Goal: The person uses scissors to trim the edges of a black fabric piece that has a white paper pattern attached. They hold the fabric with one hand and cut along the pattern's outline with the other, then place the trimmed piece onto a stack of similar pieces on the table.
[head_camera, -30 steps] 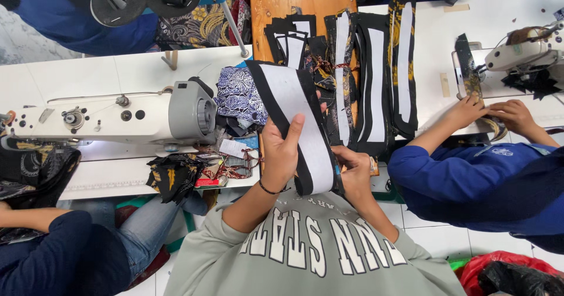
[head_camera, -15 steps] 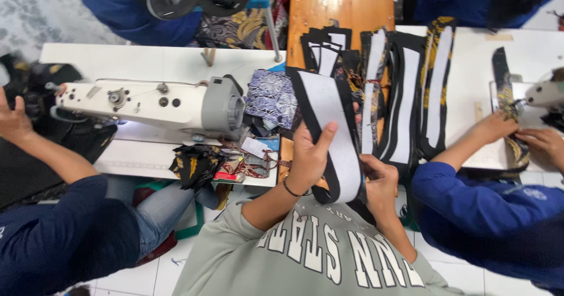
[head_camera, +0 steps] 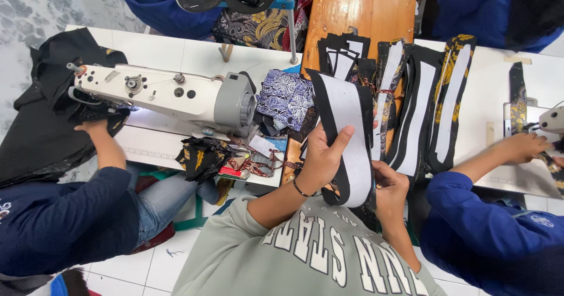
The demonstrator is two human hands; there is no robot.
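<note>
Gripping a curved strip (head_camera: 346, 137) of black cloth with a white lining, at the middle of the view: left hand (head_camera: 320, 155) clamping its left edge, fingers curled behind, thumb pressing across the white face; right hand (head_camera: 390, 187) pinching the strip's lower end at 5 o'clock from the left hand, fingers closed on the black border. Running up from the hands toward 12 o'clock, the strip, its top end arching over a blue patterned cloth (head_camera: 285, 96) lying just at 10 o'clock. Lying at 2 o'clock from the hands, fanned across the white table (head_camera: 487, 84), more black-and-white strips (head_camera: 423, 114), some edged in gold print. Standing at 12 o'clock, a wooden board (head_camera: 358, 8). Sitting at 9 o'clock, a white sewing machine (head_camera: 170, 93), with a black cloth (head_camera: 53, 114) piled at its far left end and a co-worker's hand (head_camera: 94, 128) in a dark blue sleeve resting on it. Reaching toward another machine (head_camera: 552, 119) at 3 o'clock, a second co-worker's hand (head_camera: 520, 146), also blue-sleeved. Heaped at 8 o'clock below the machine, small scraps (head_camera: 235, 158) of printed cloth.
</note>
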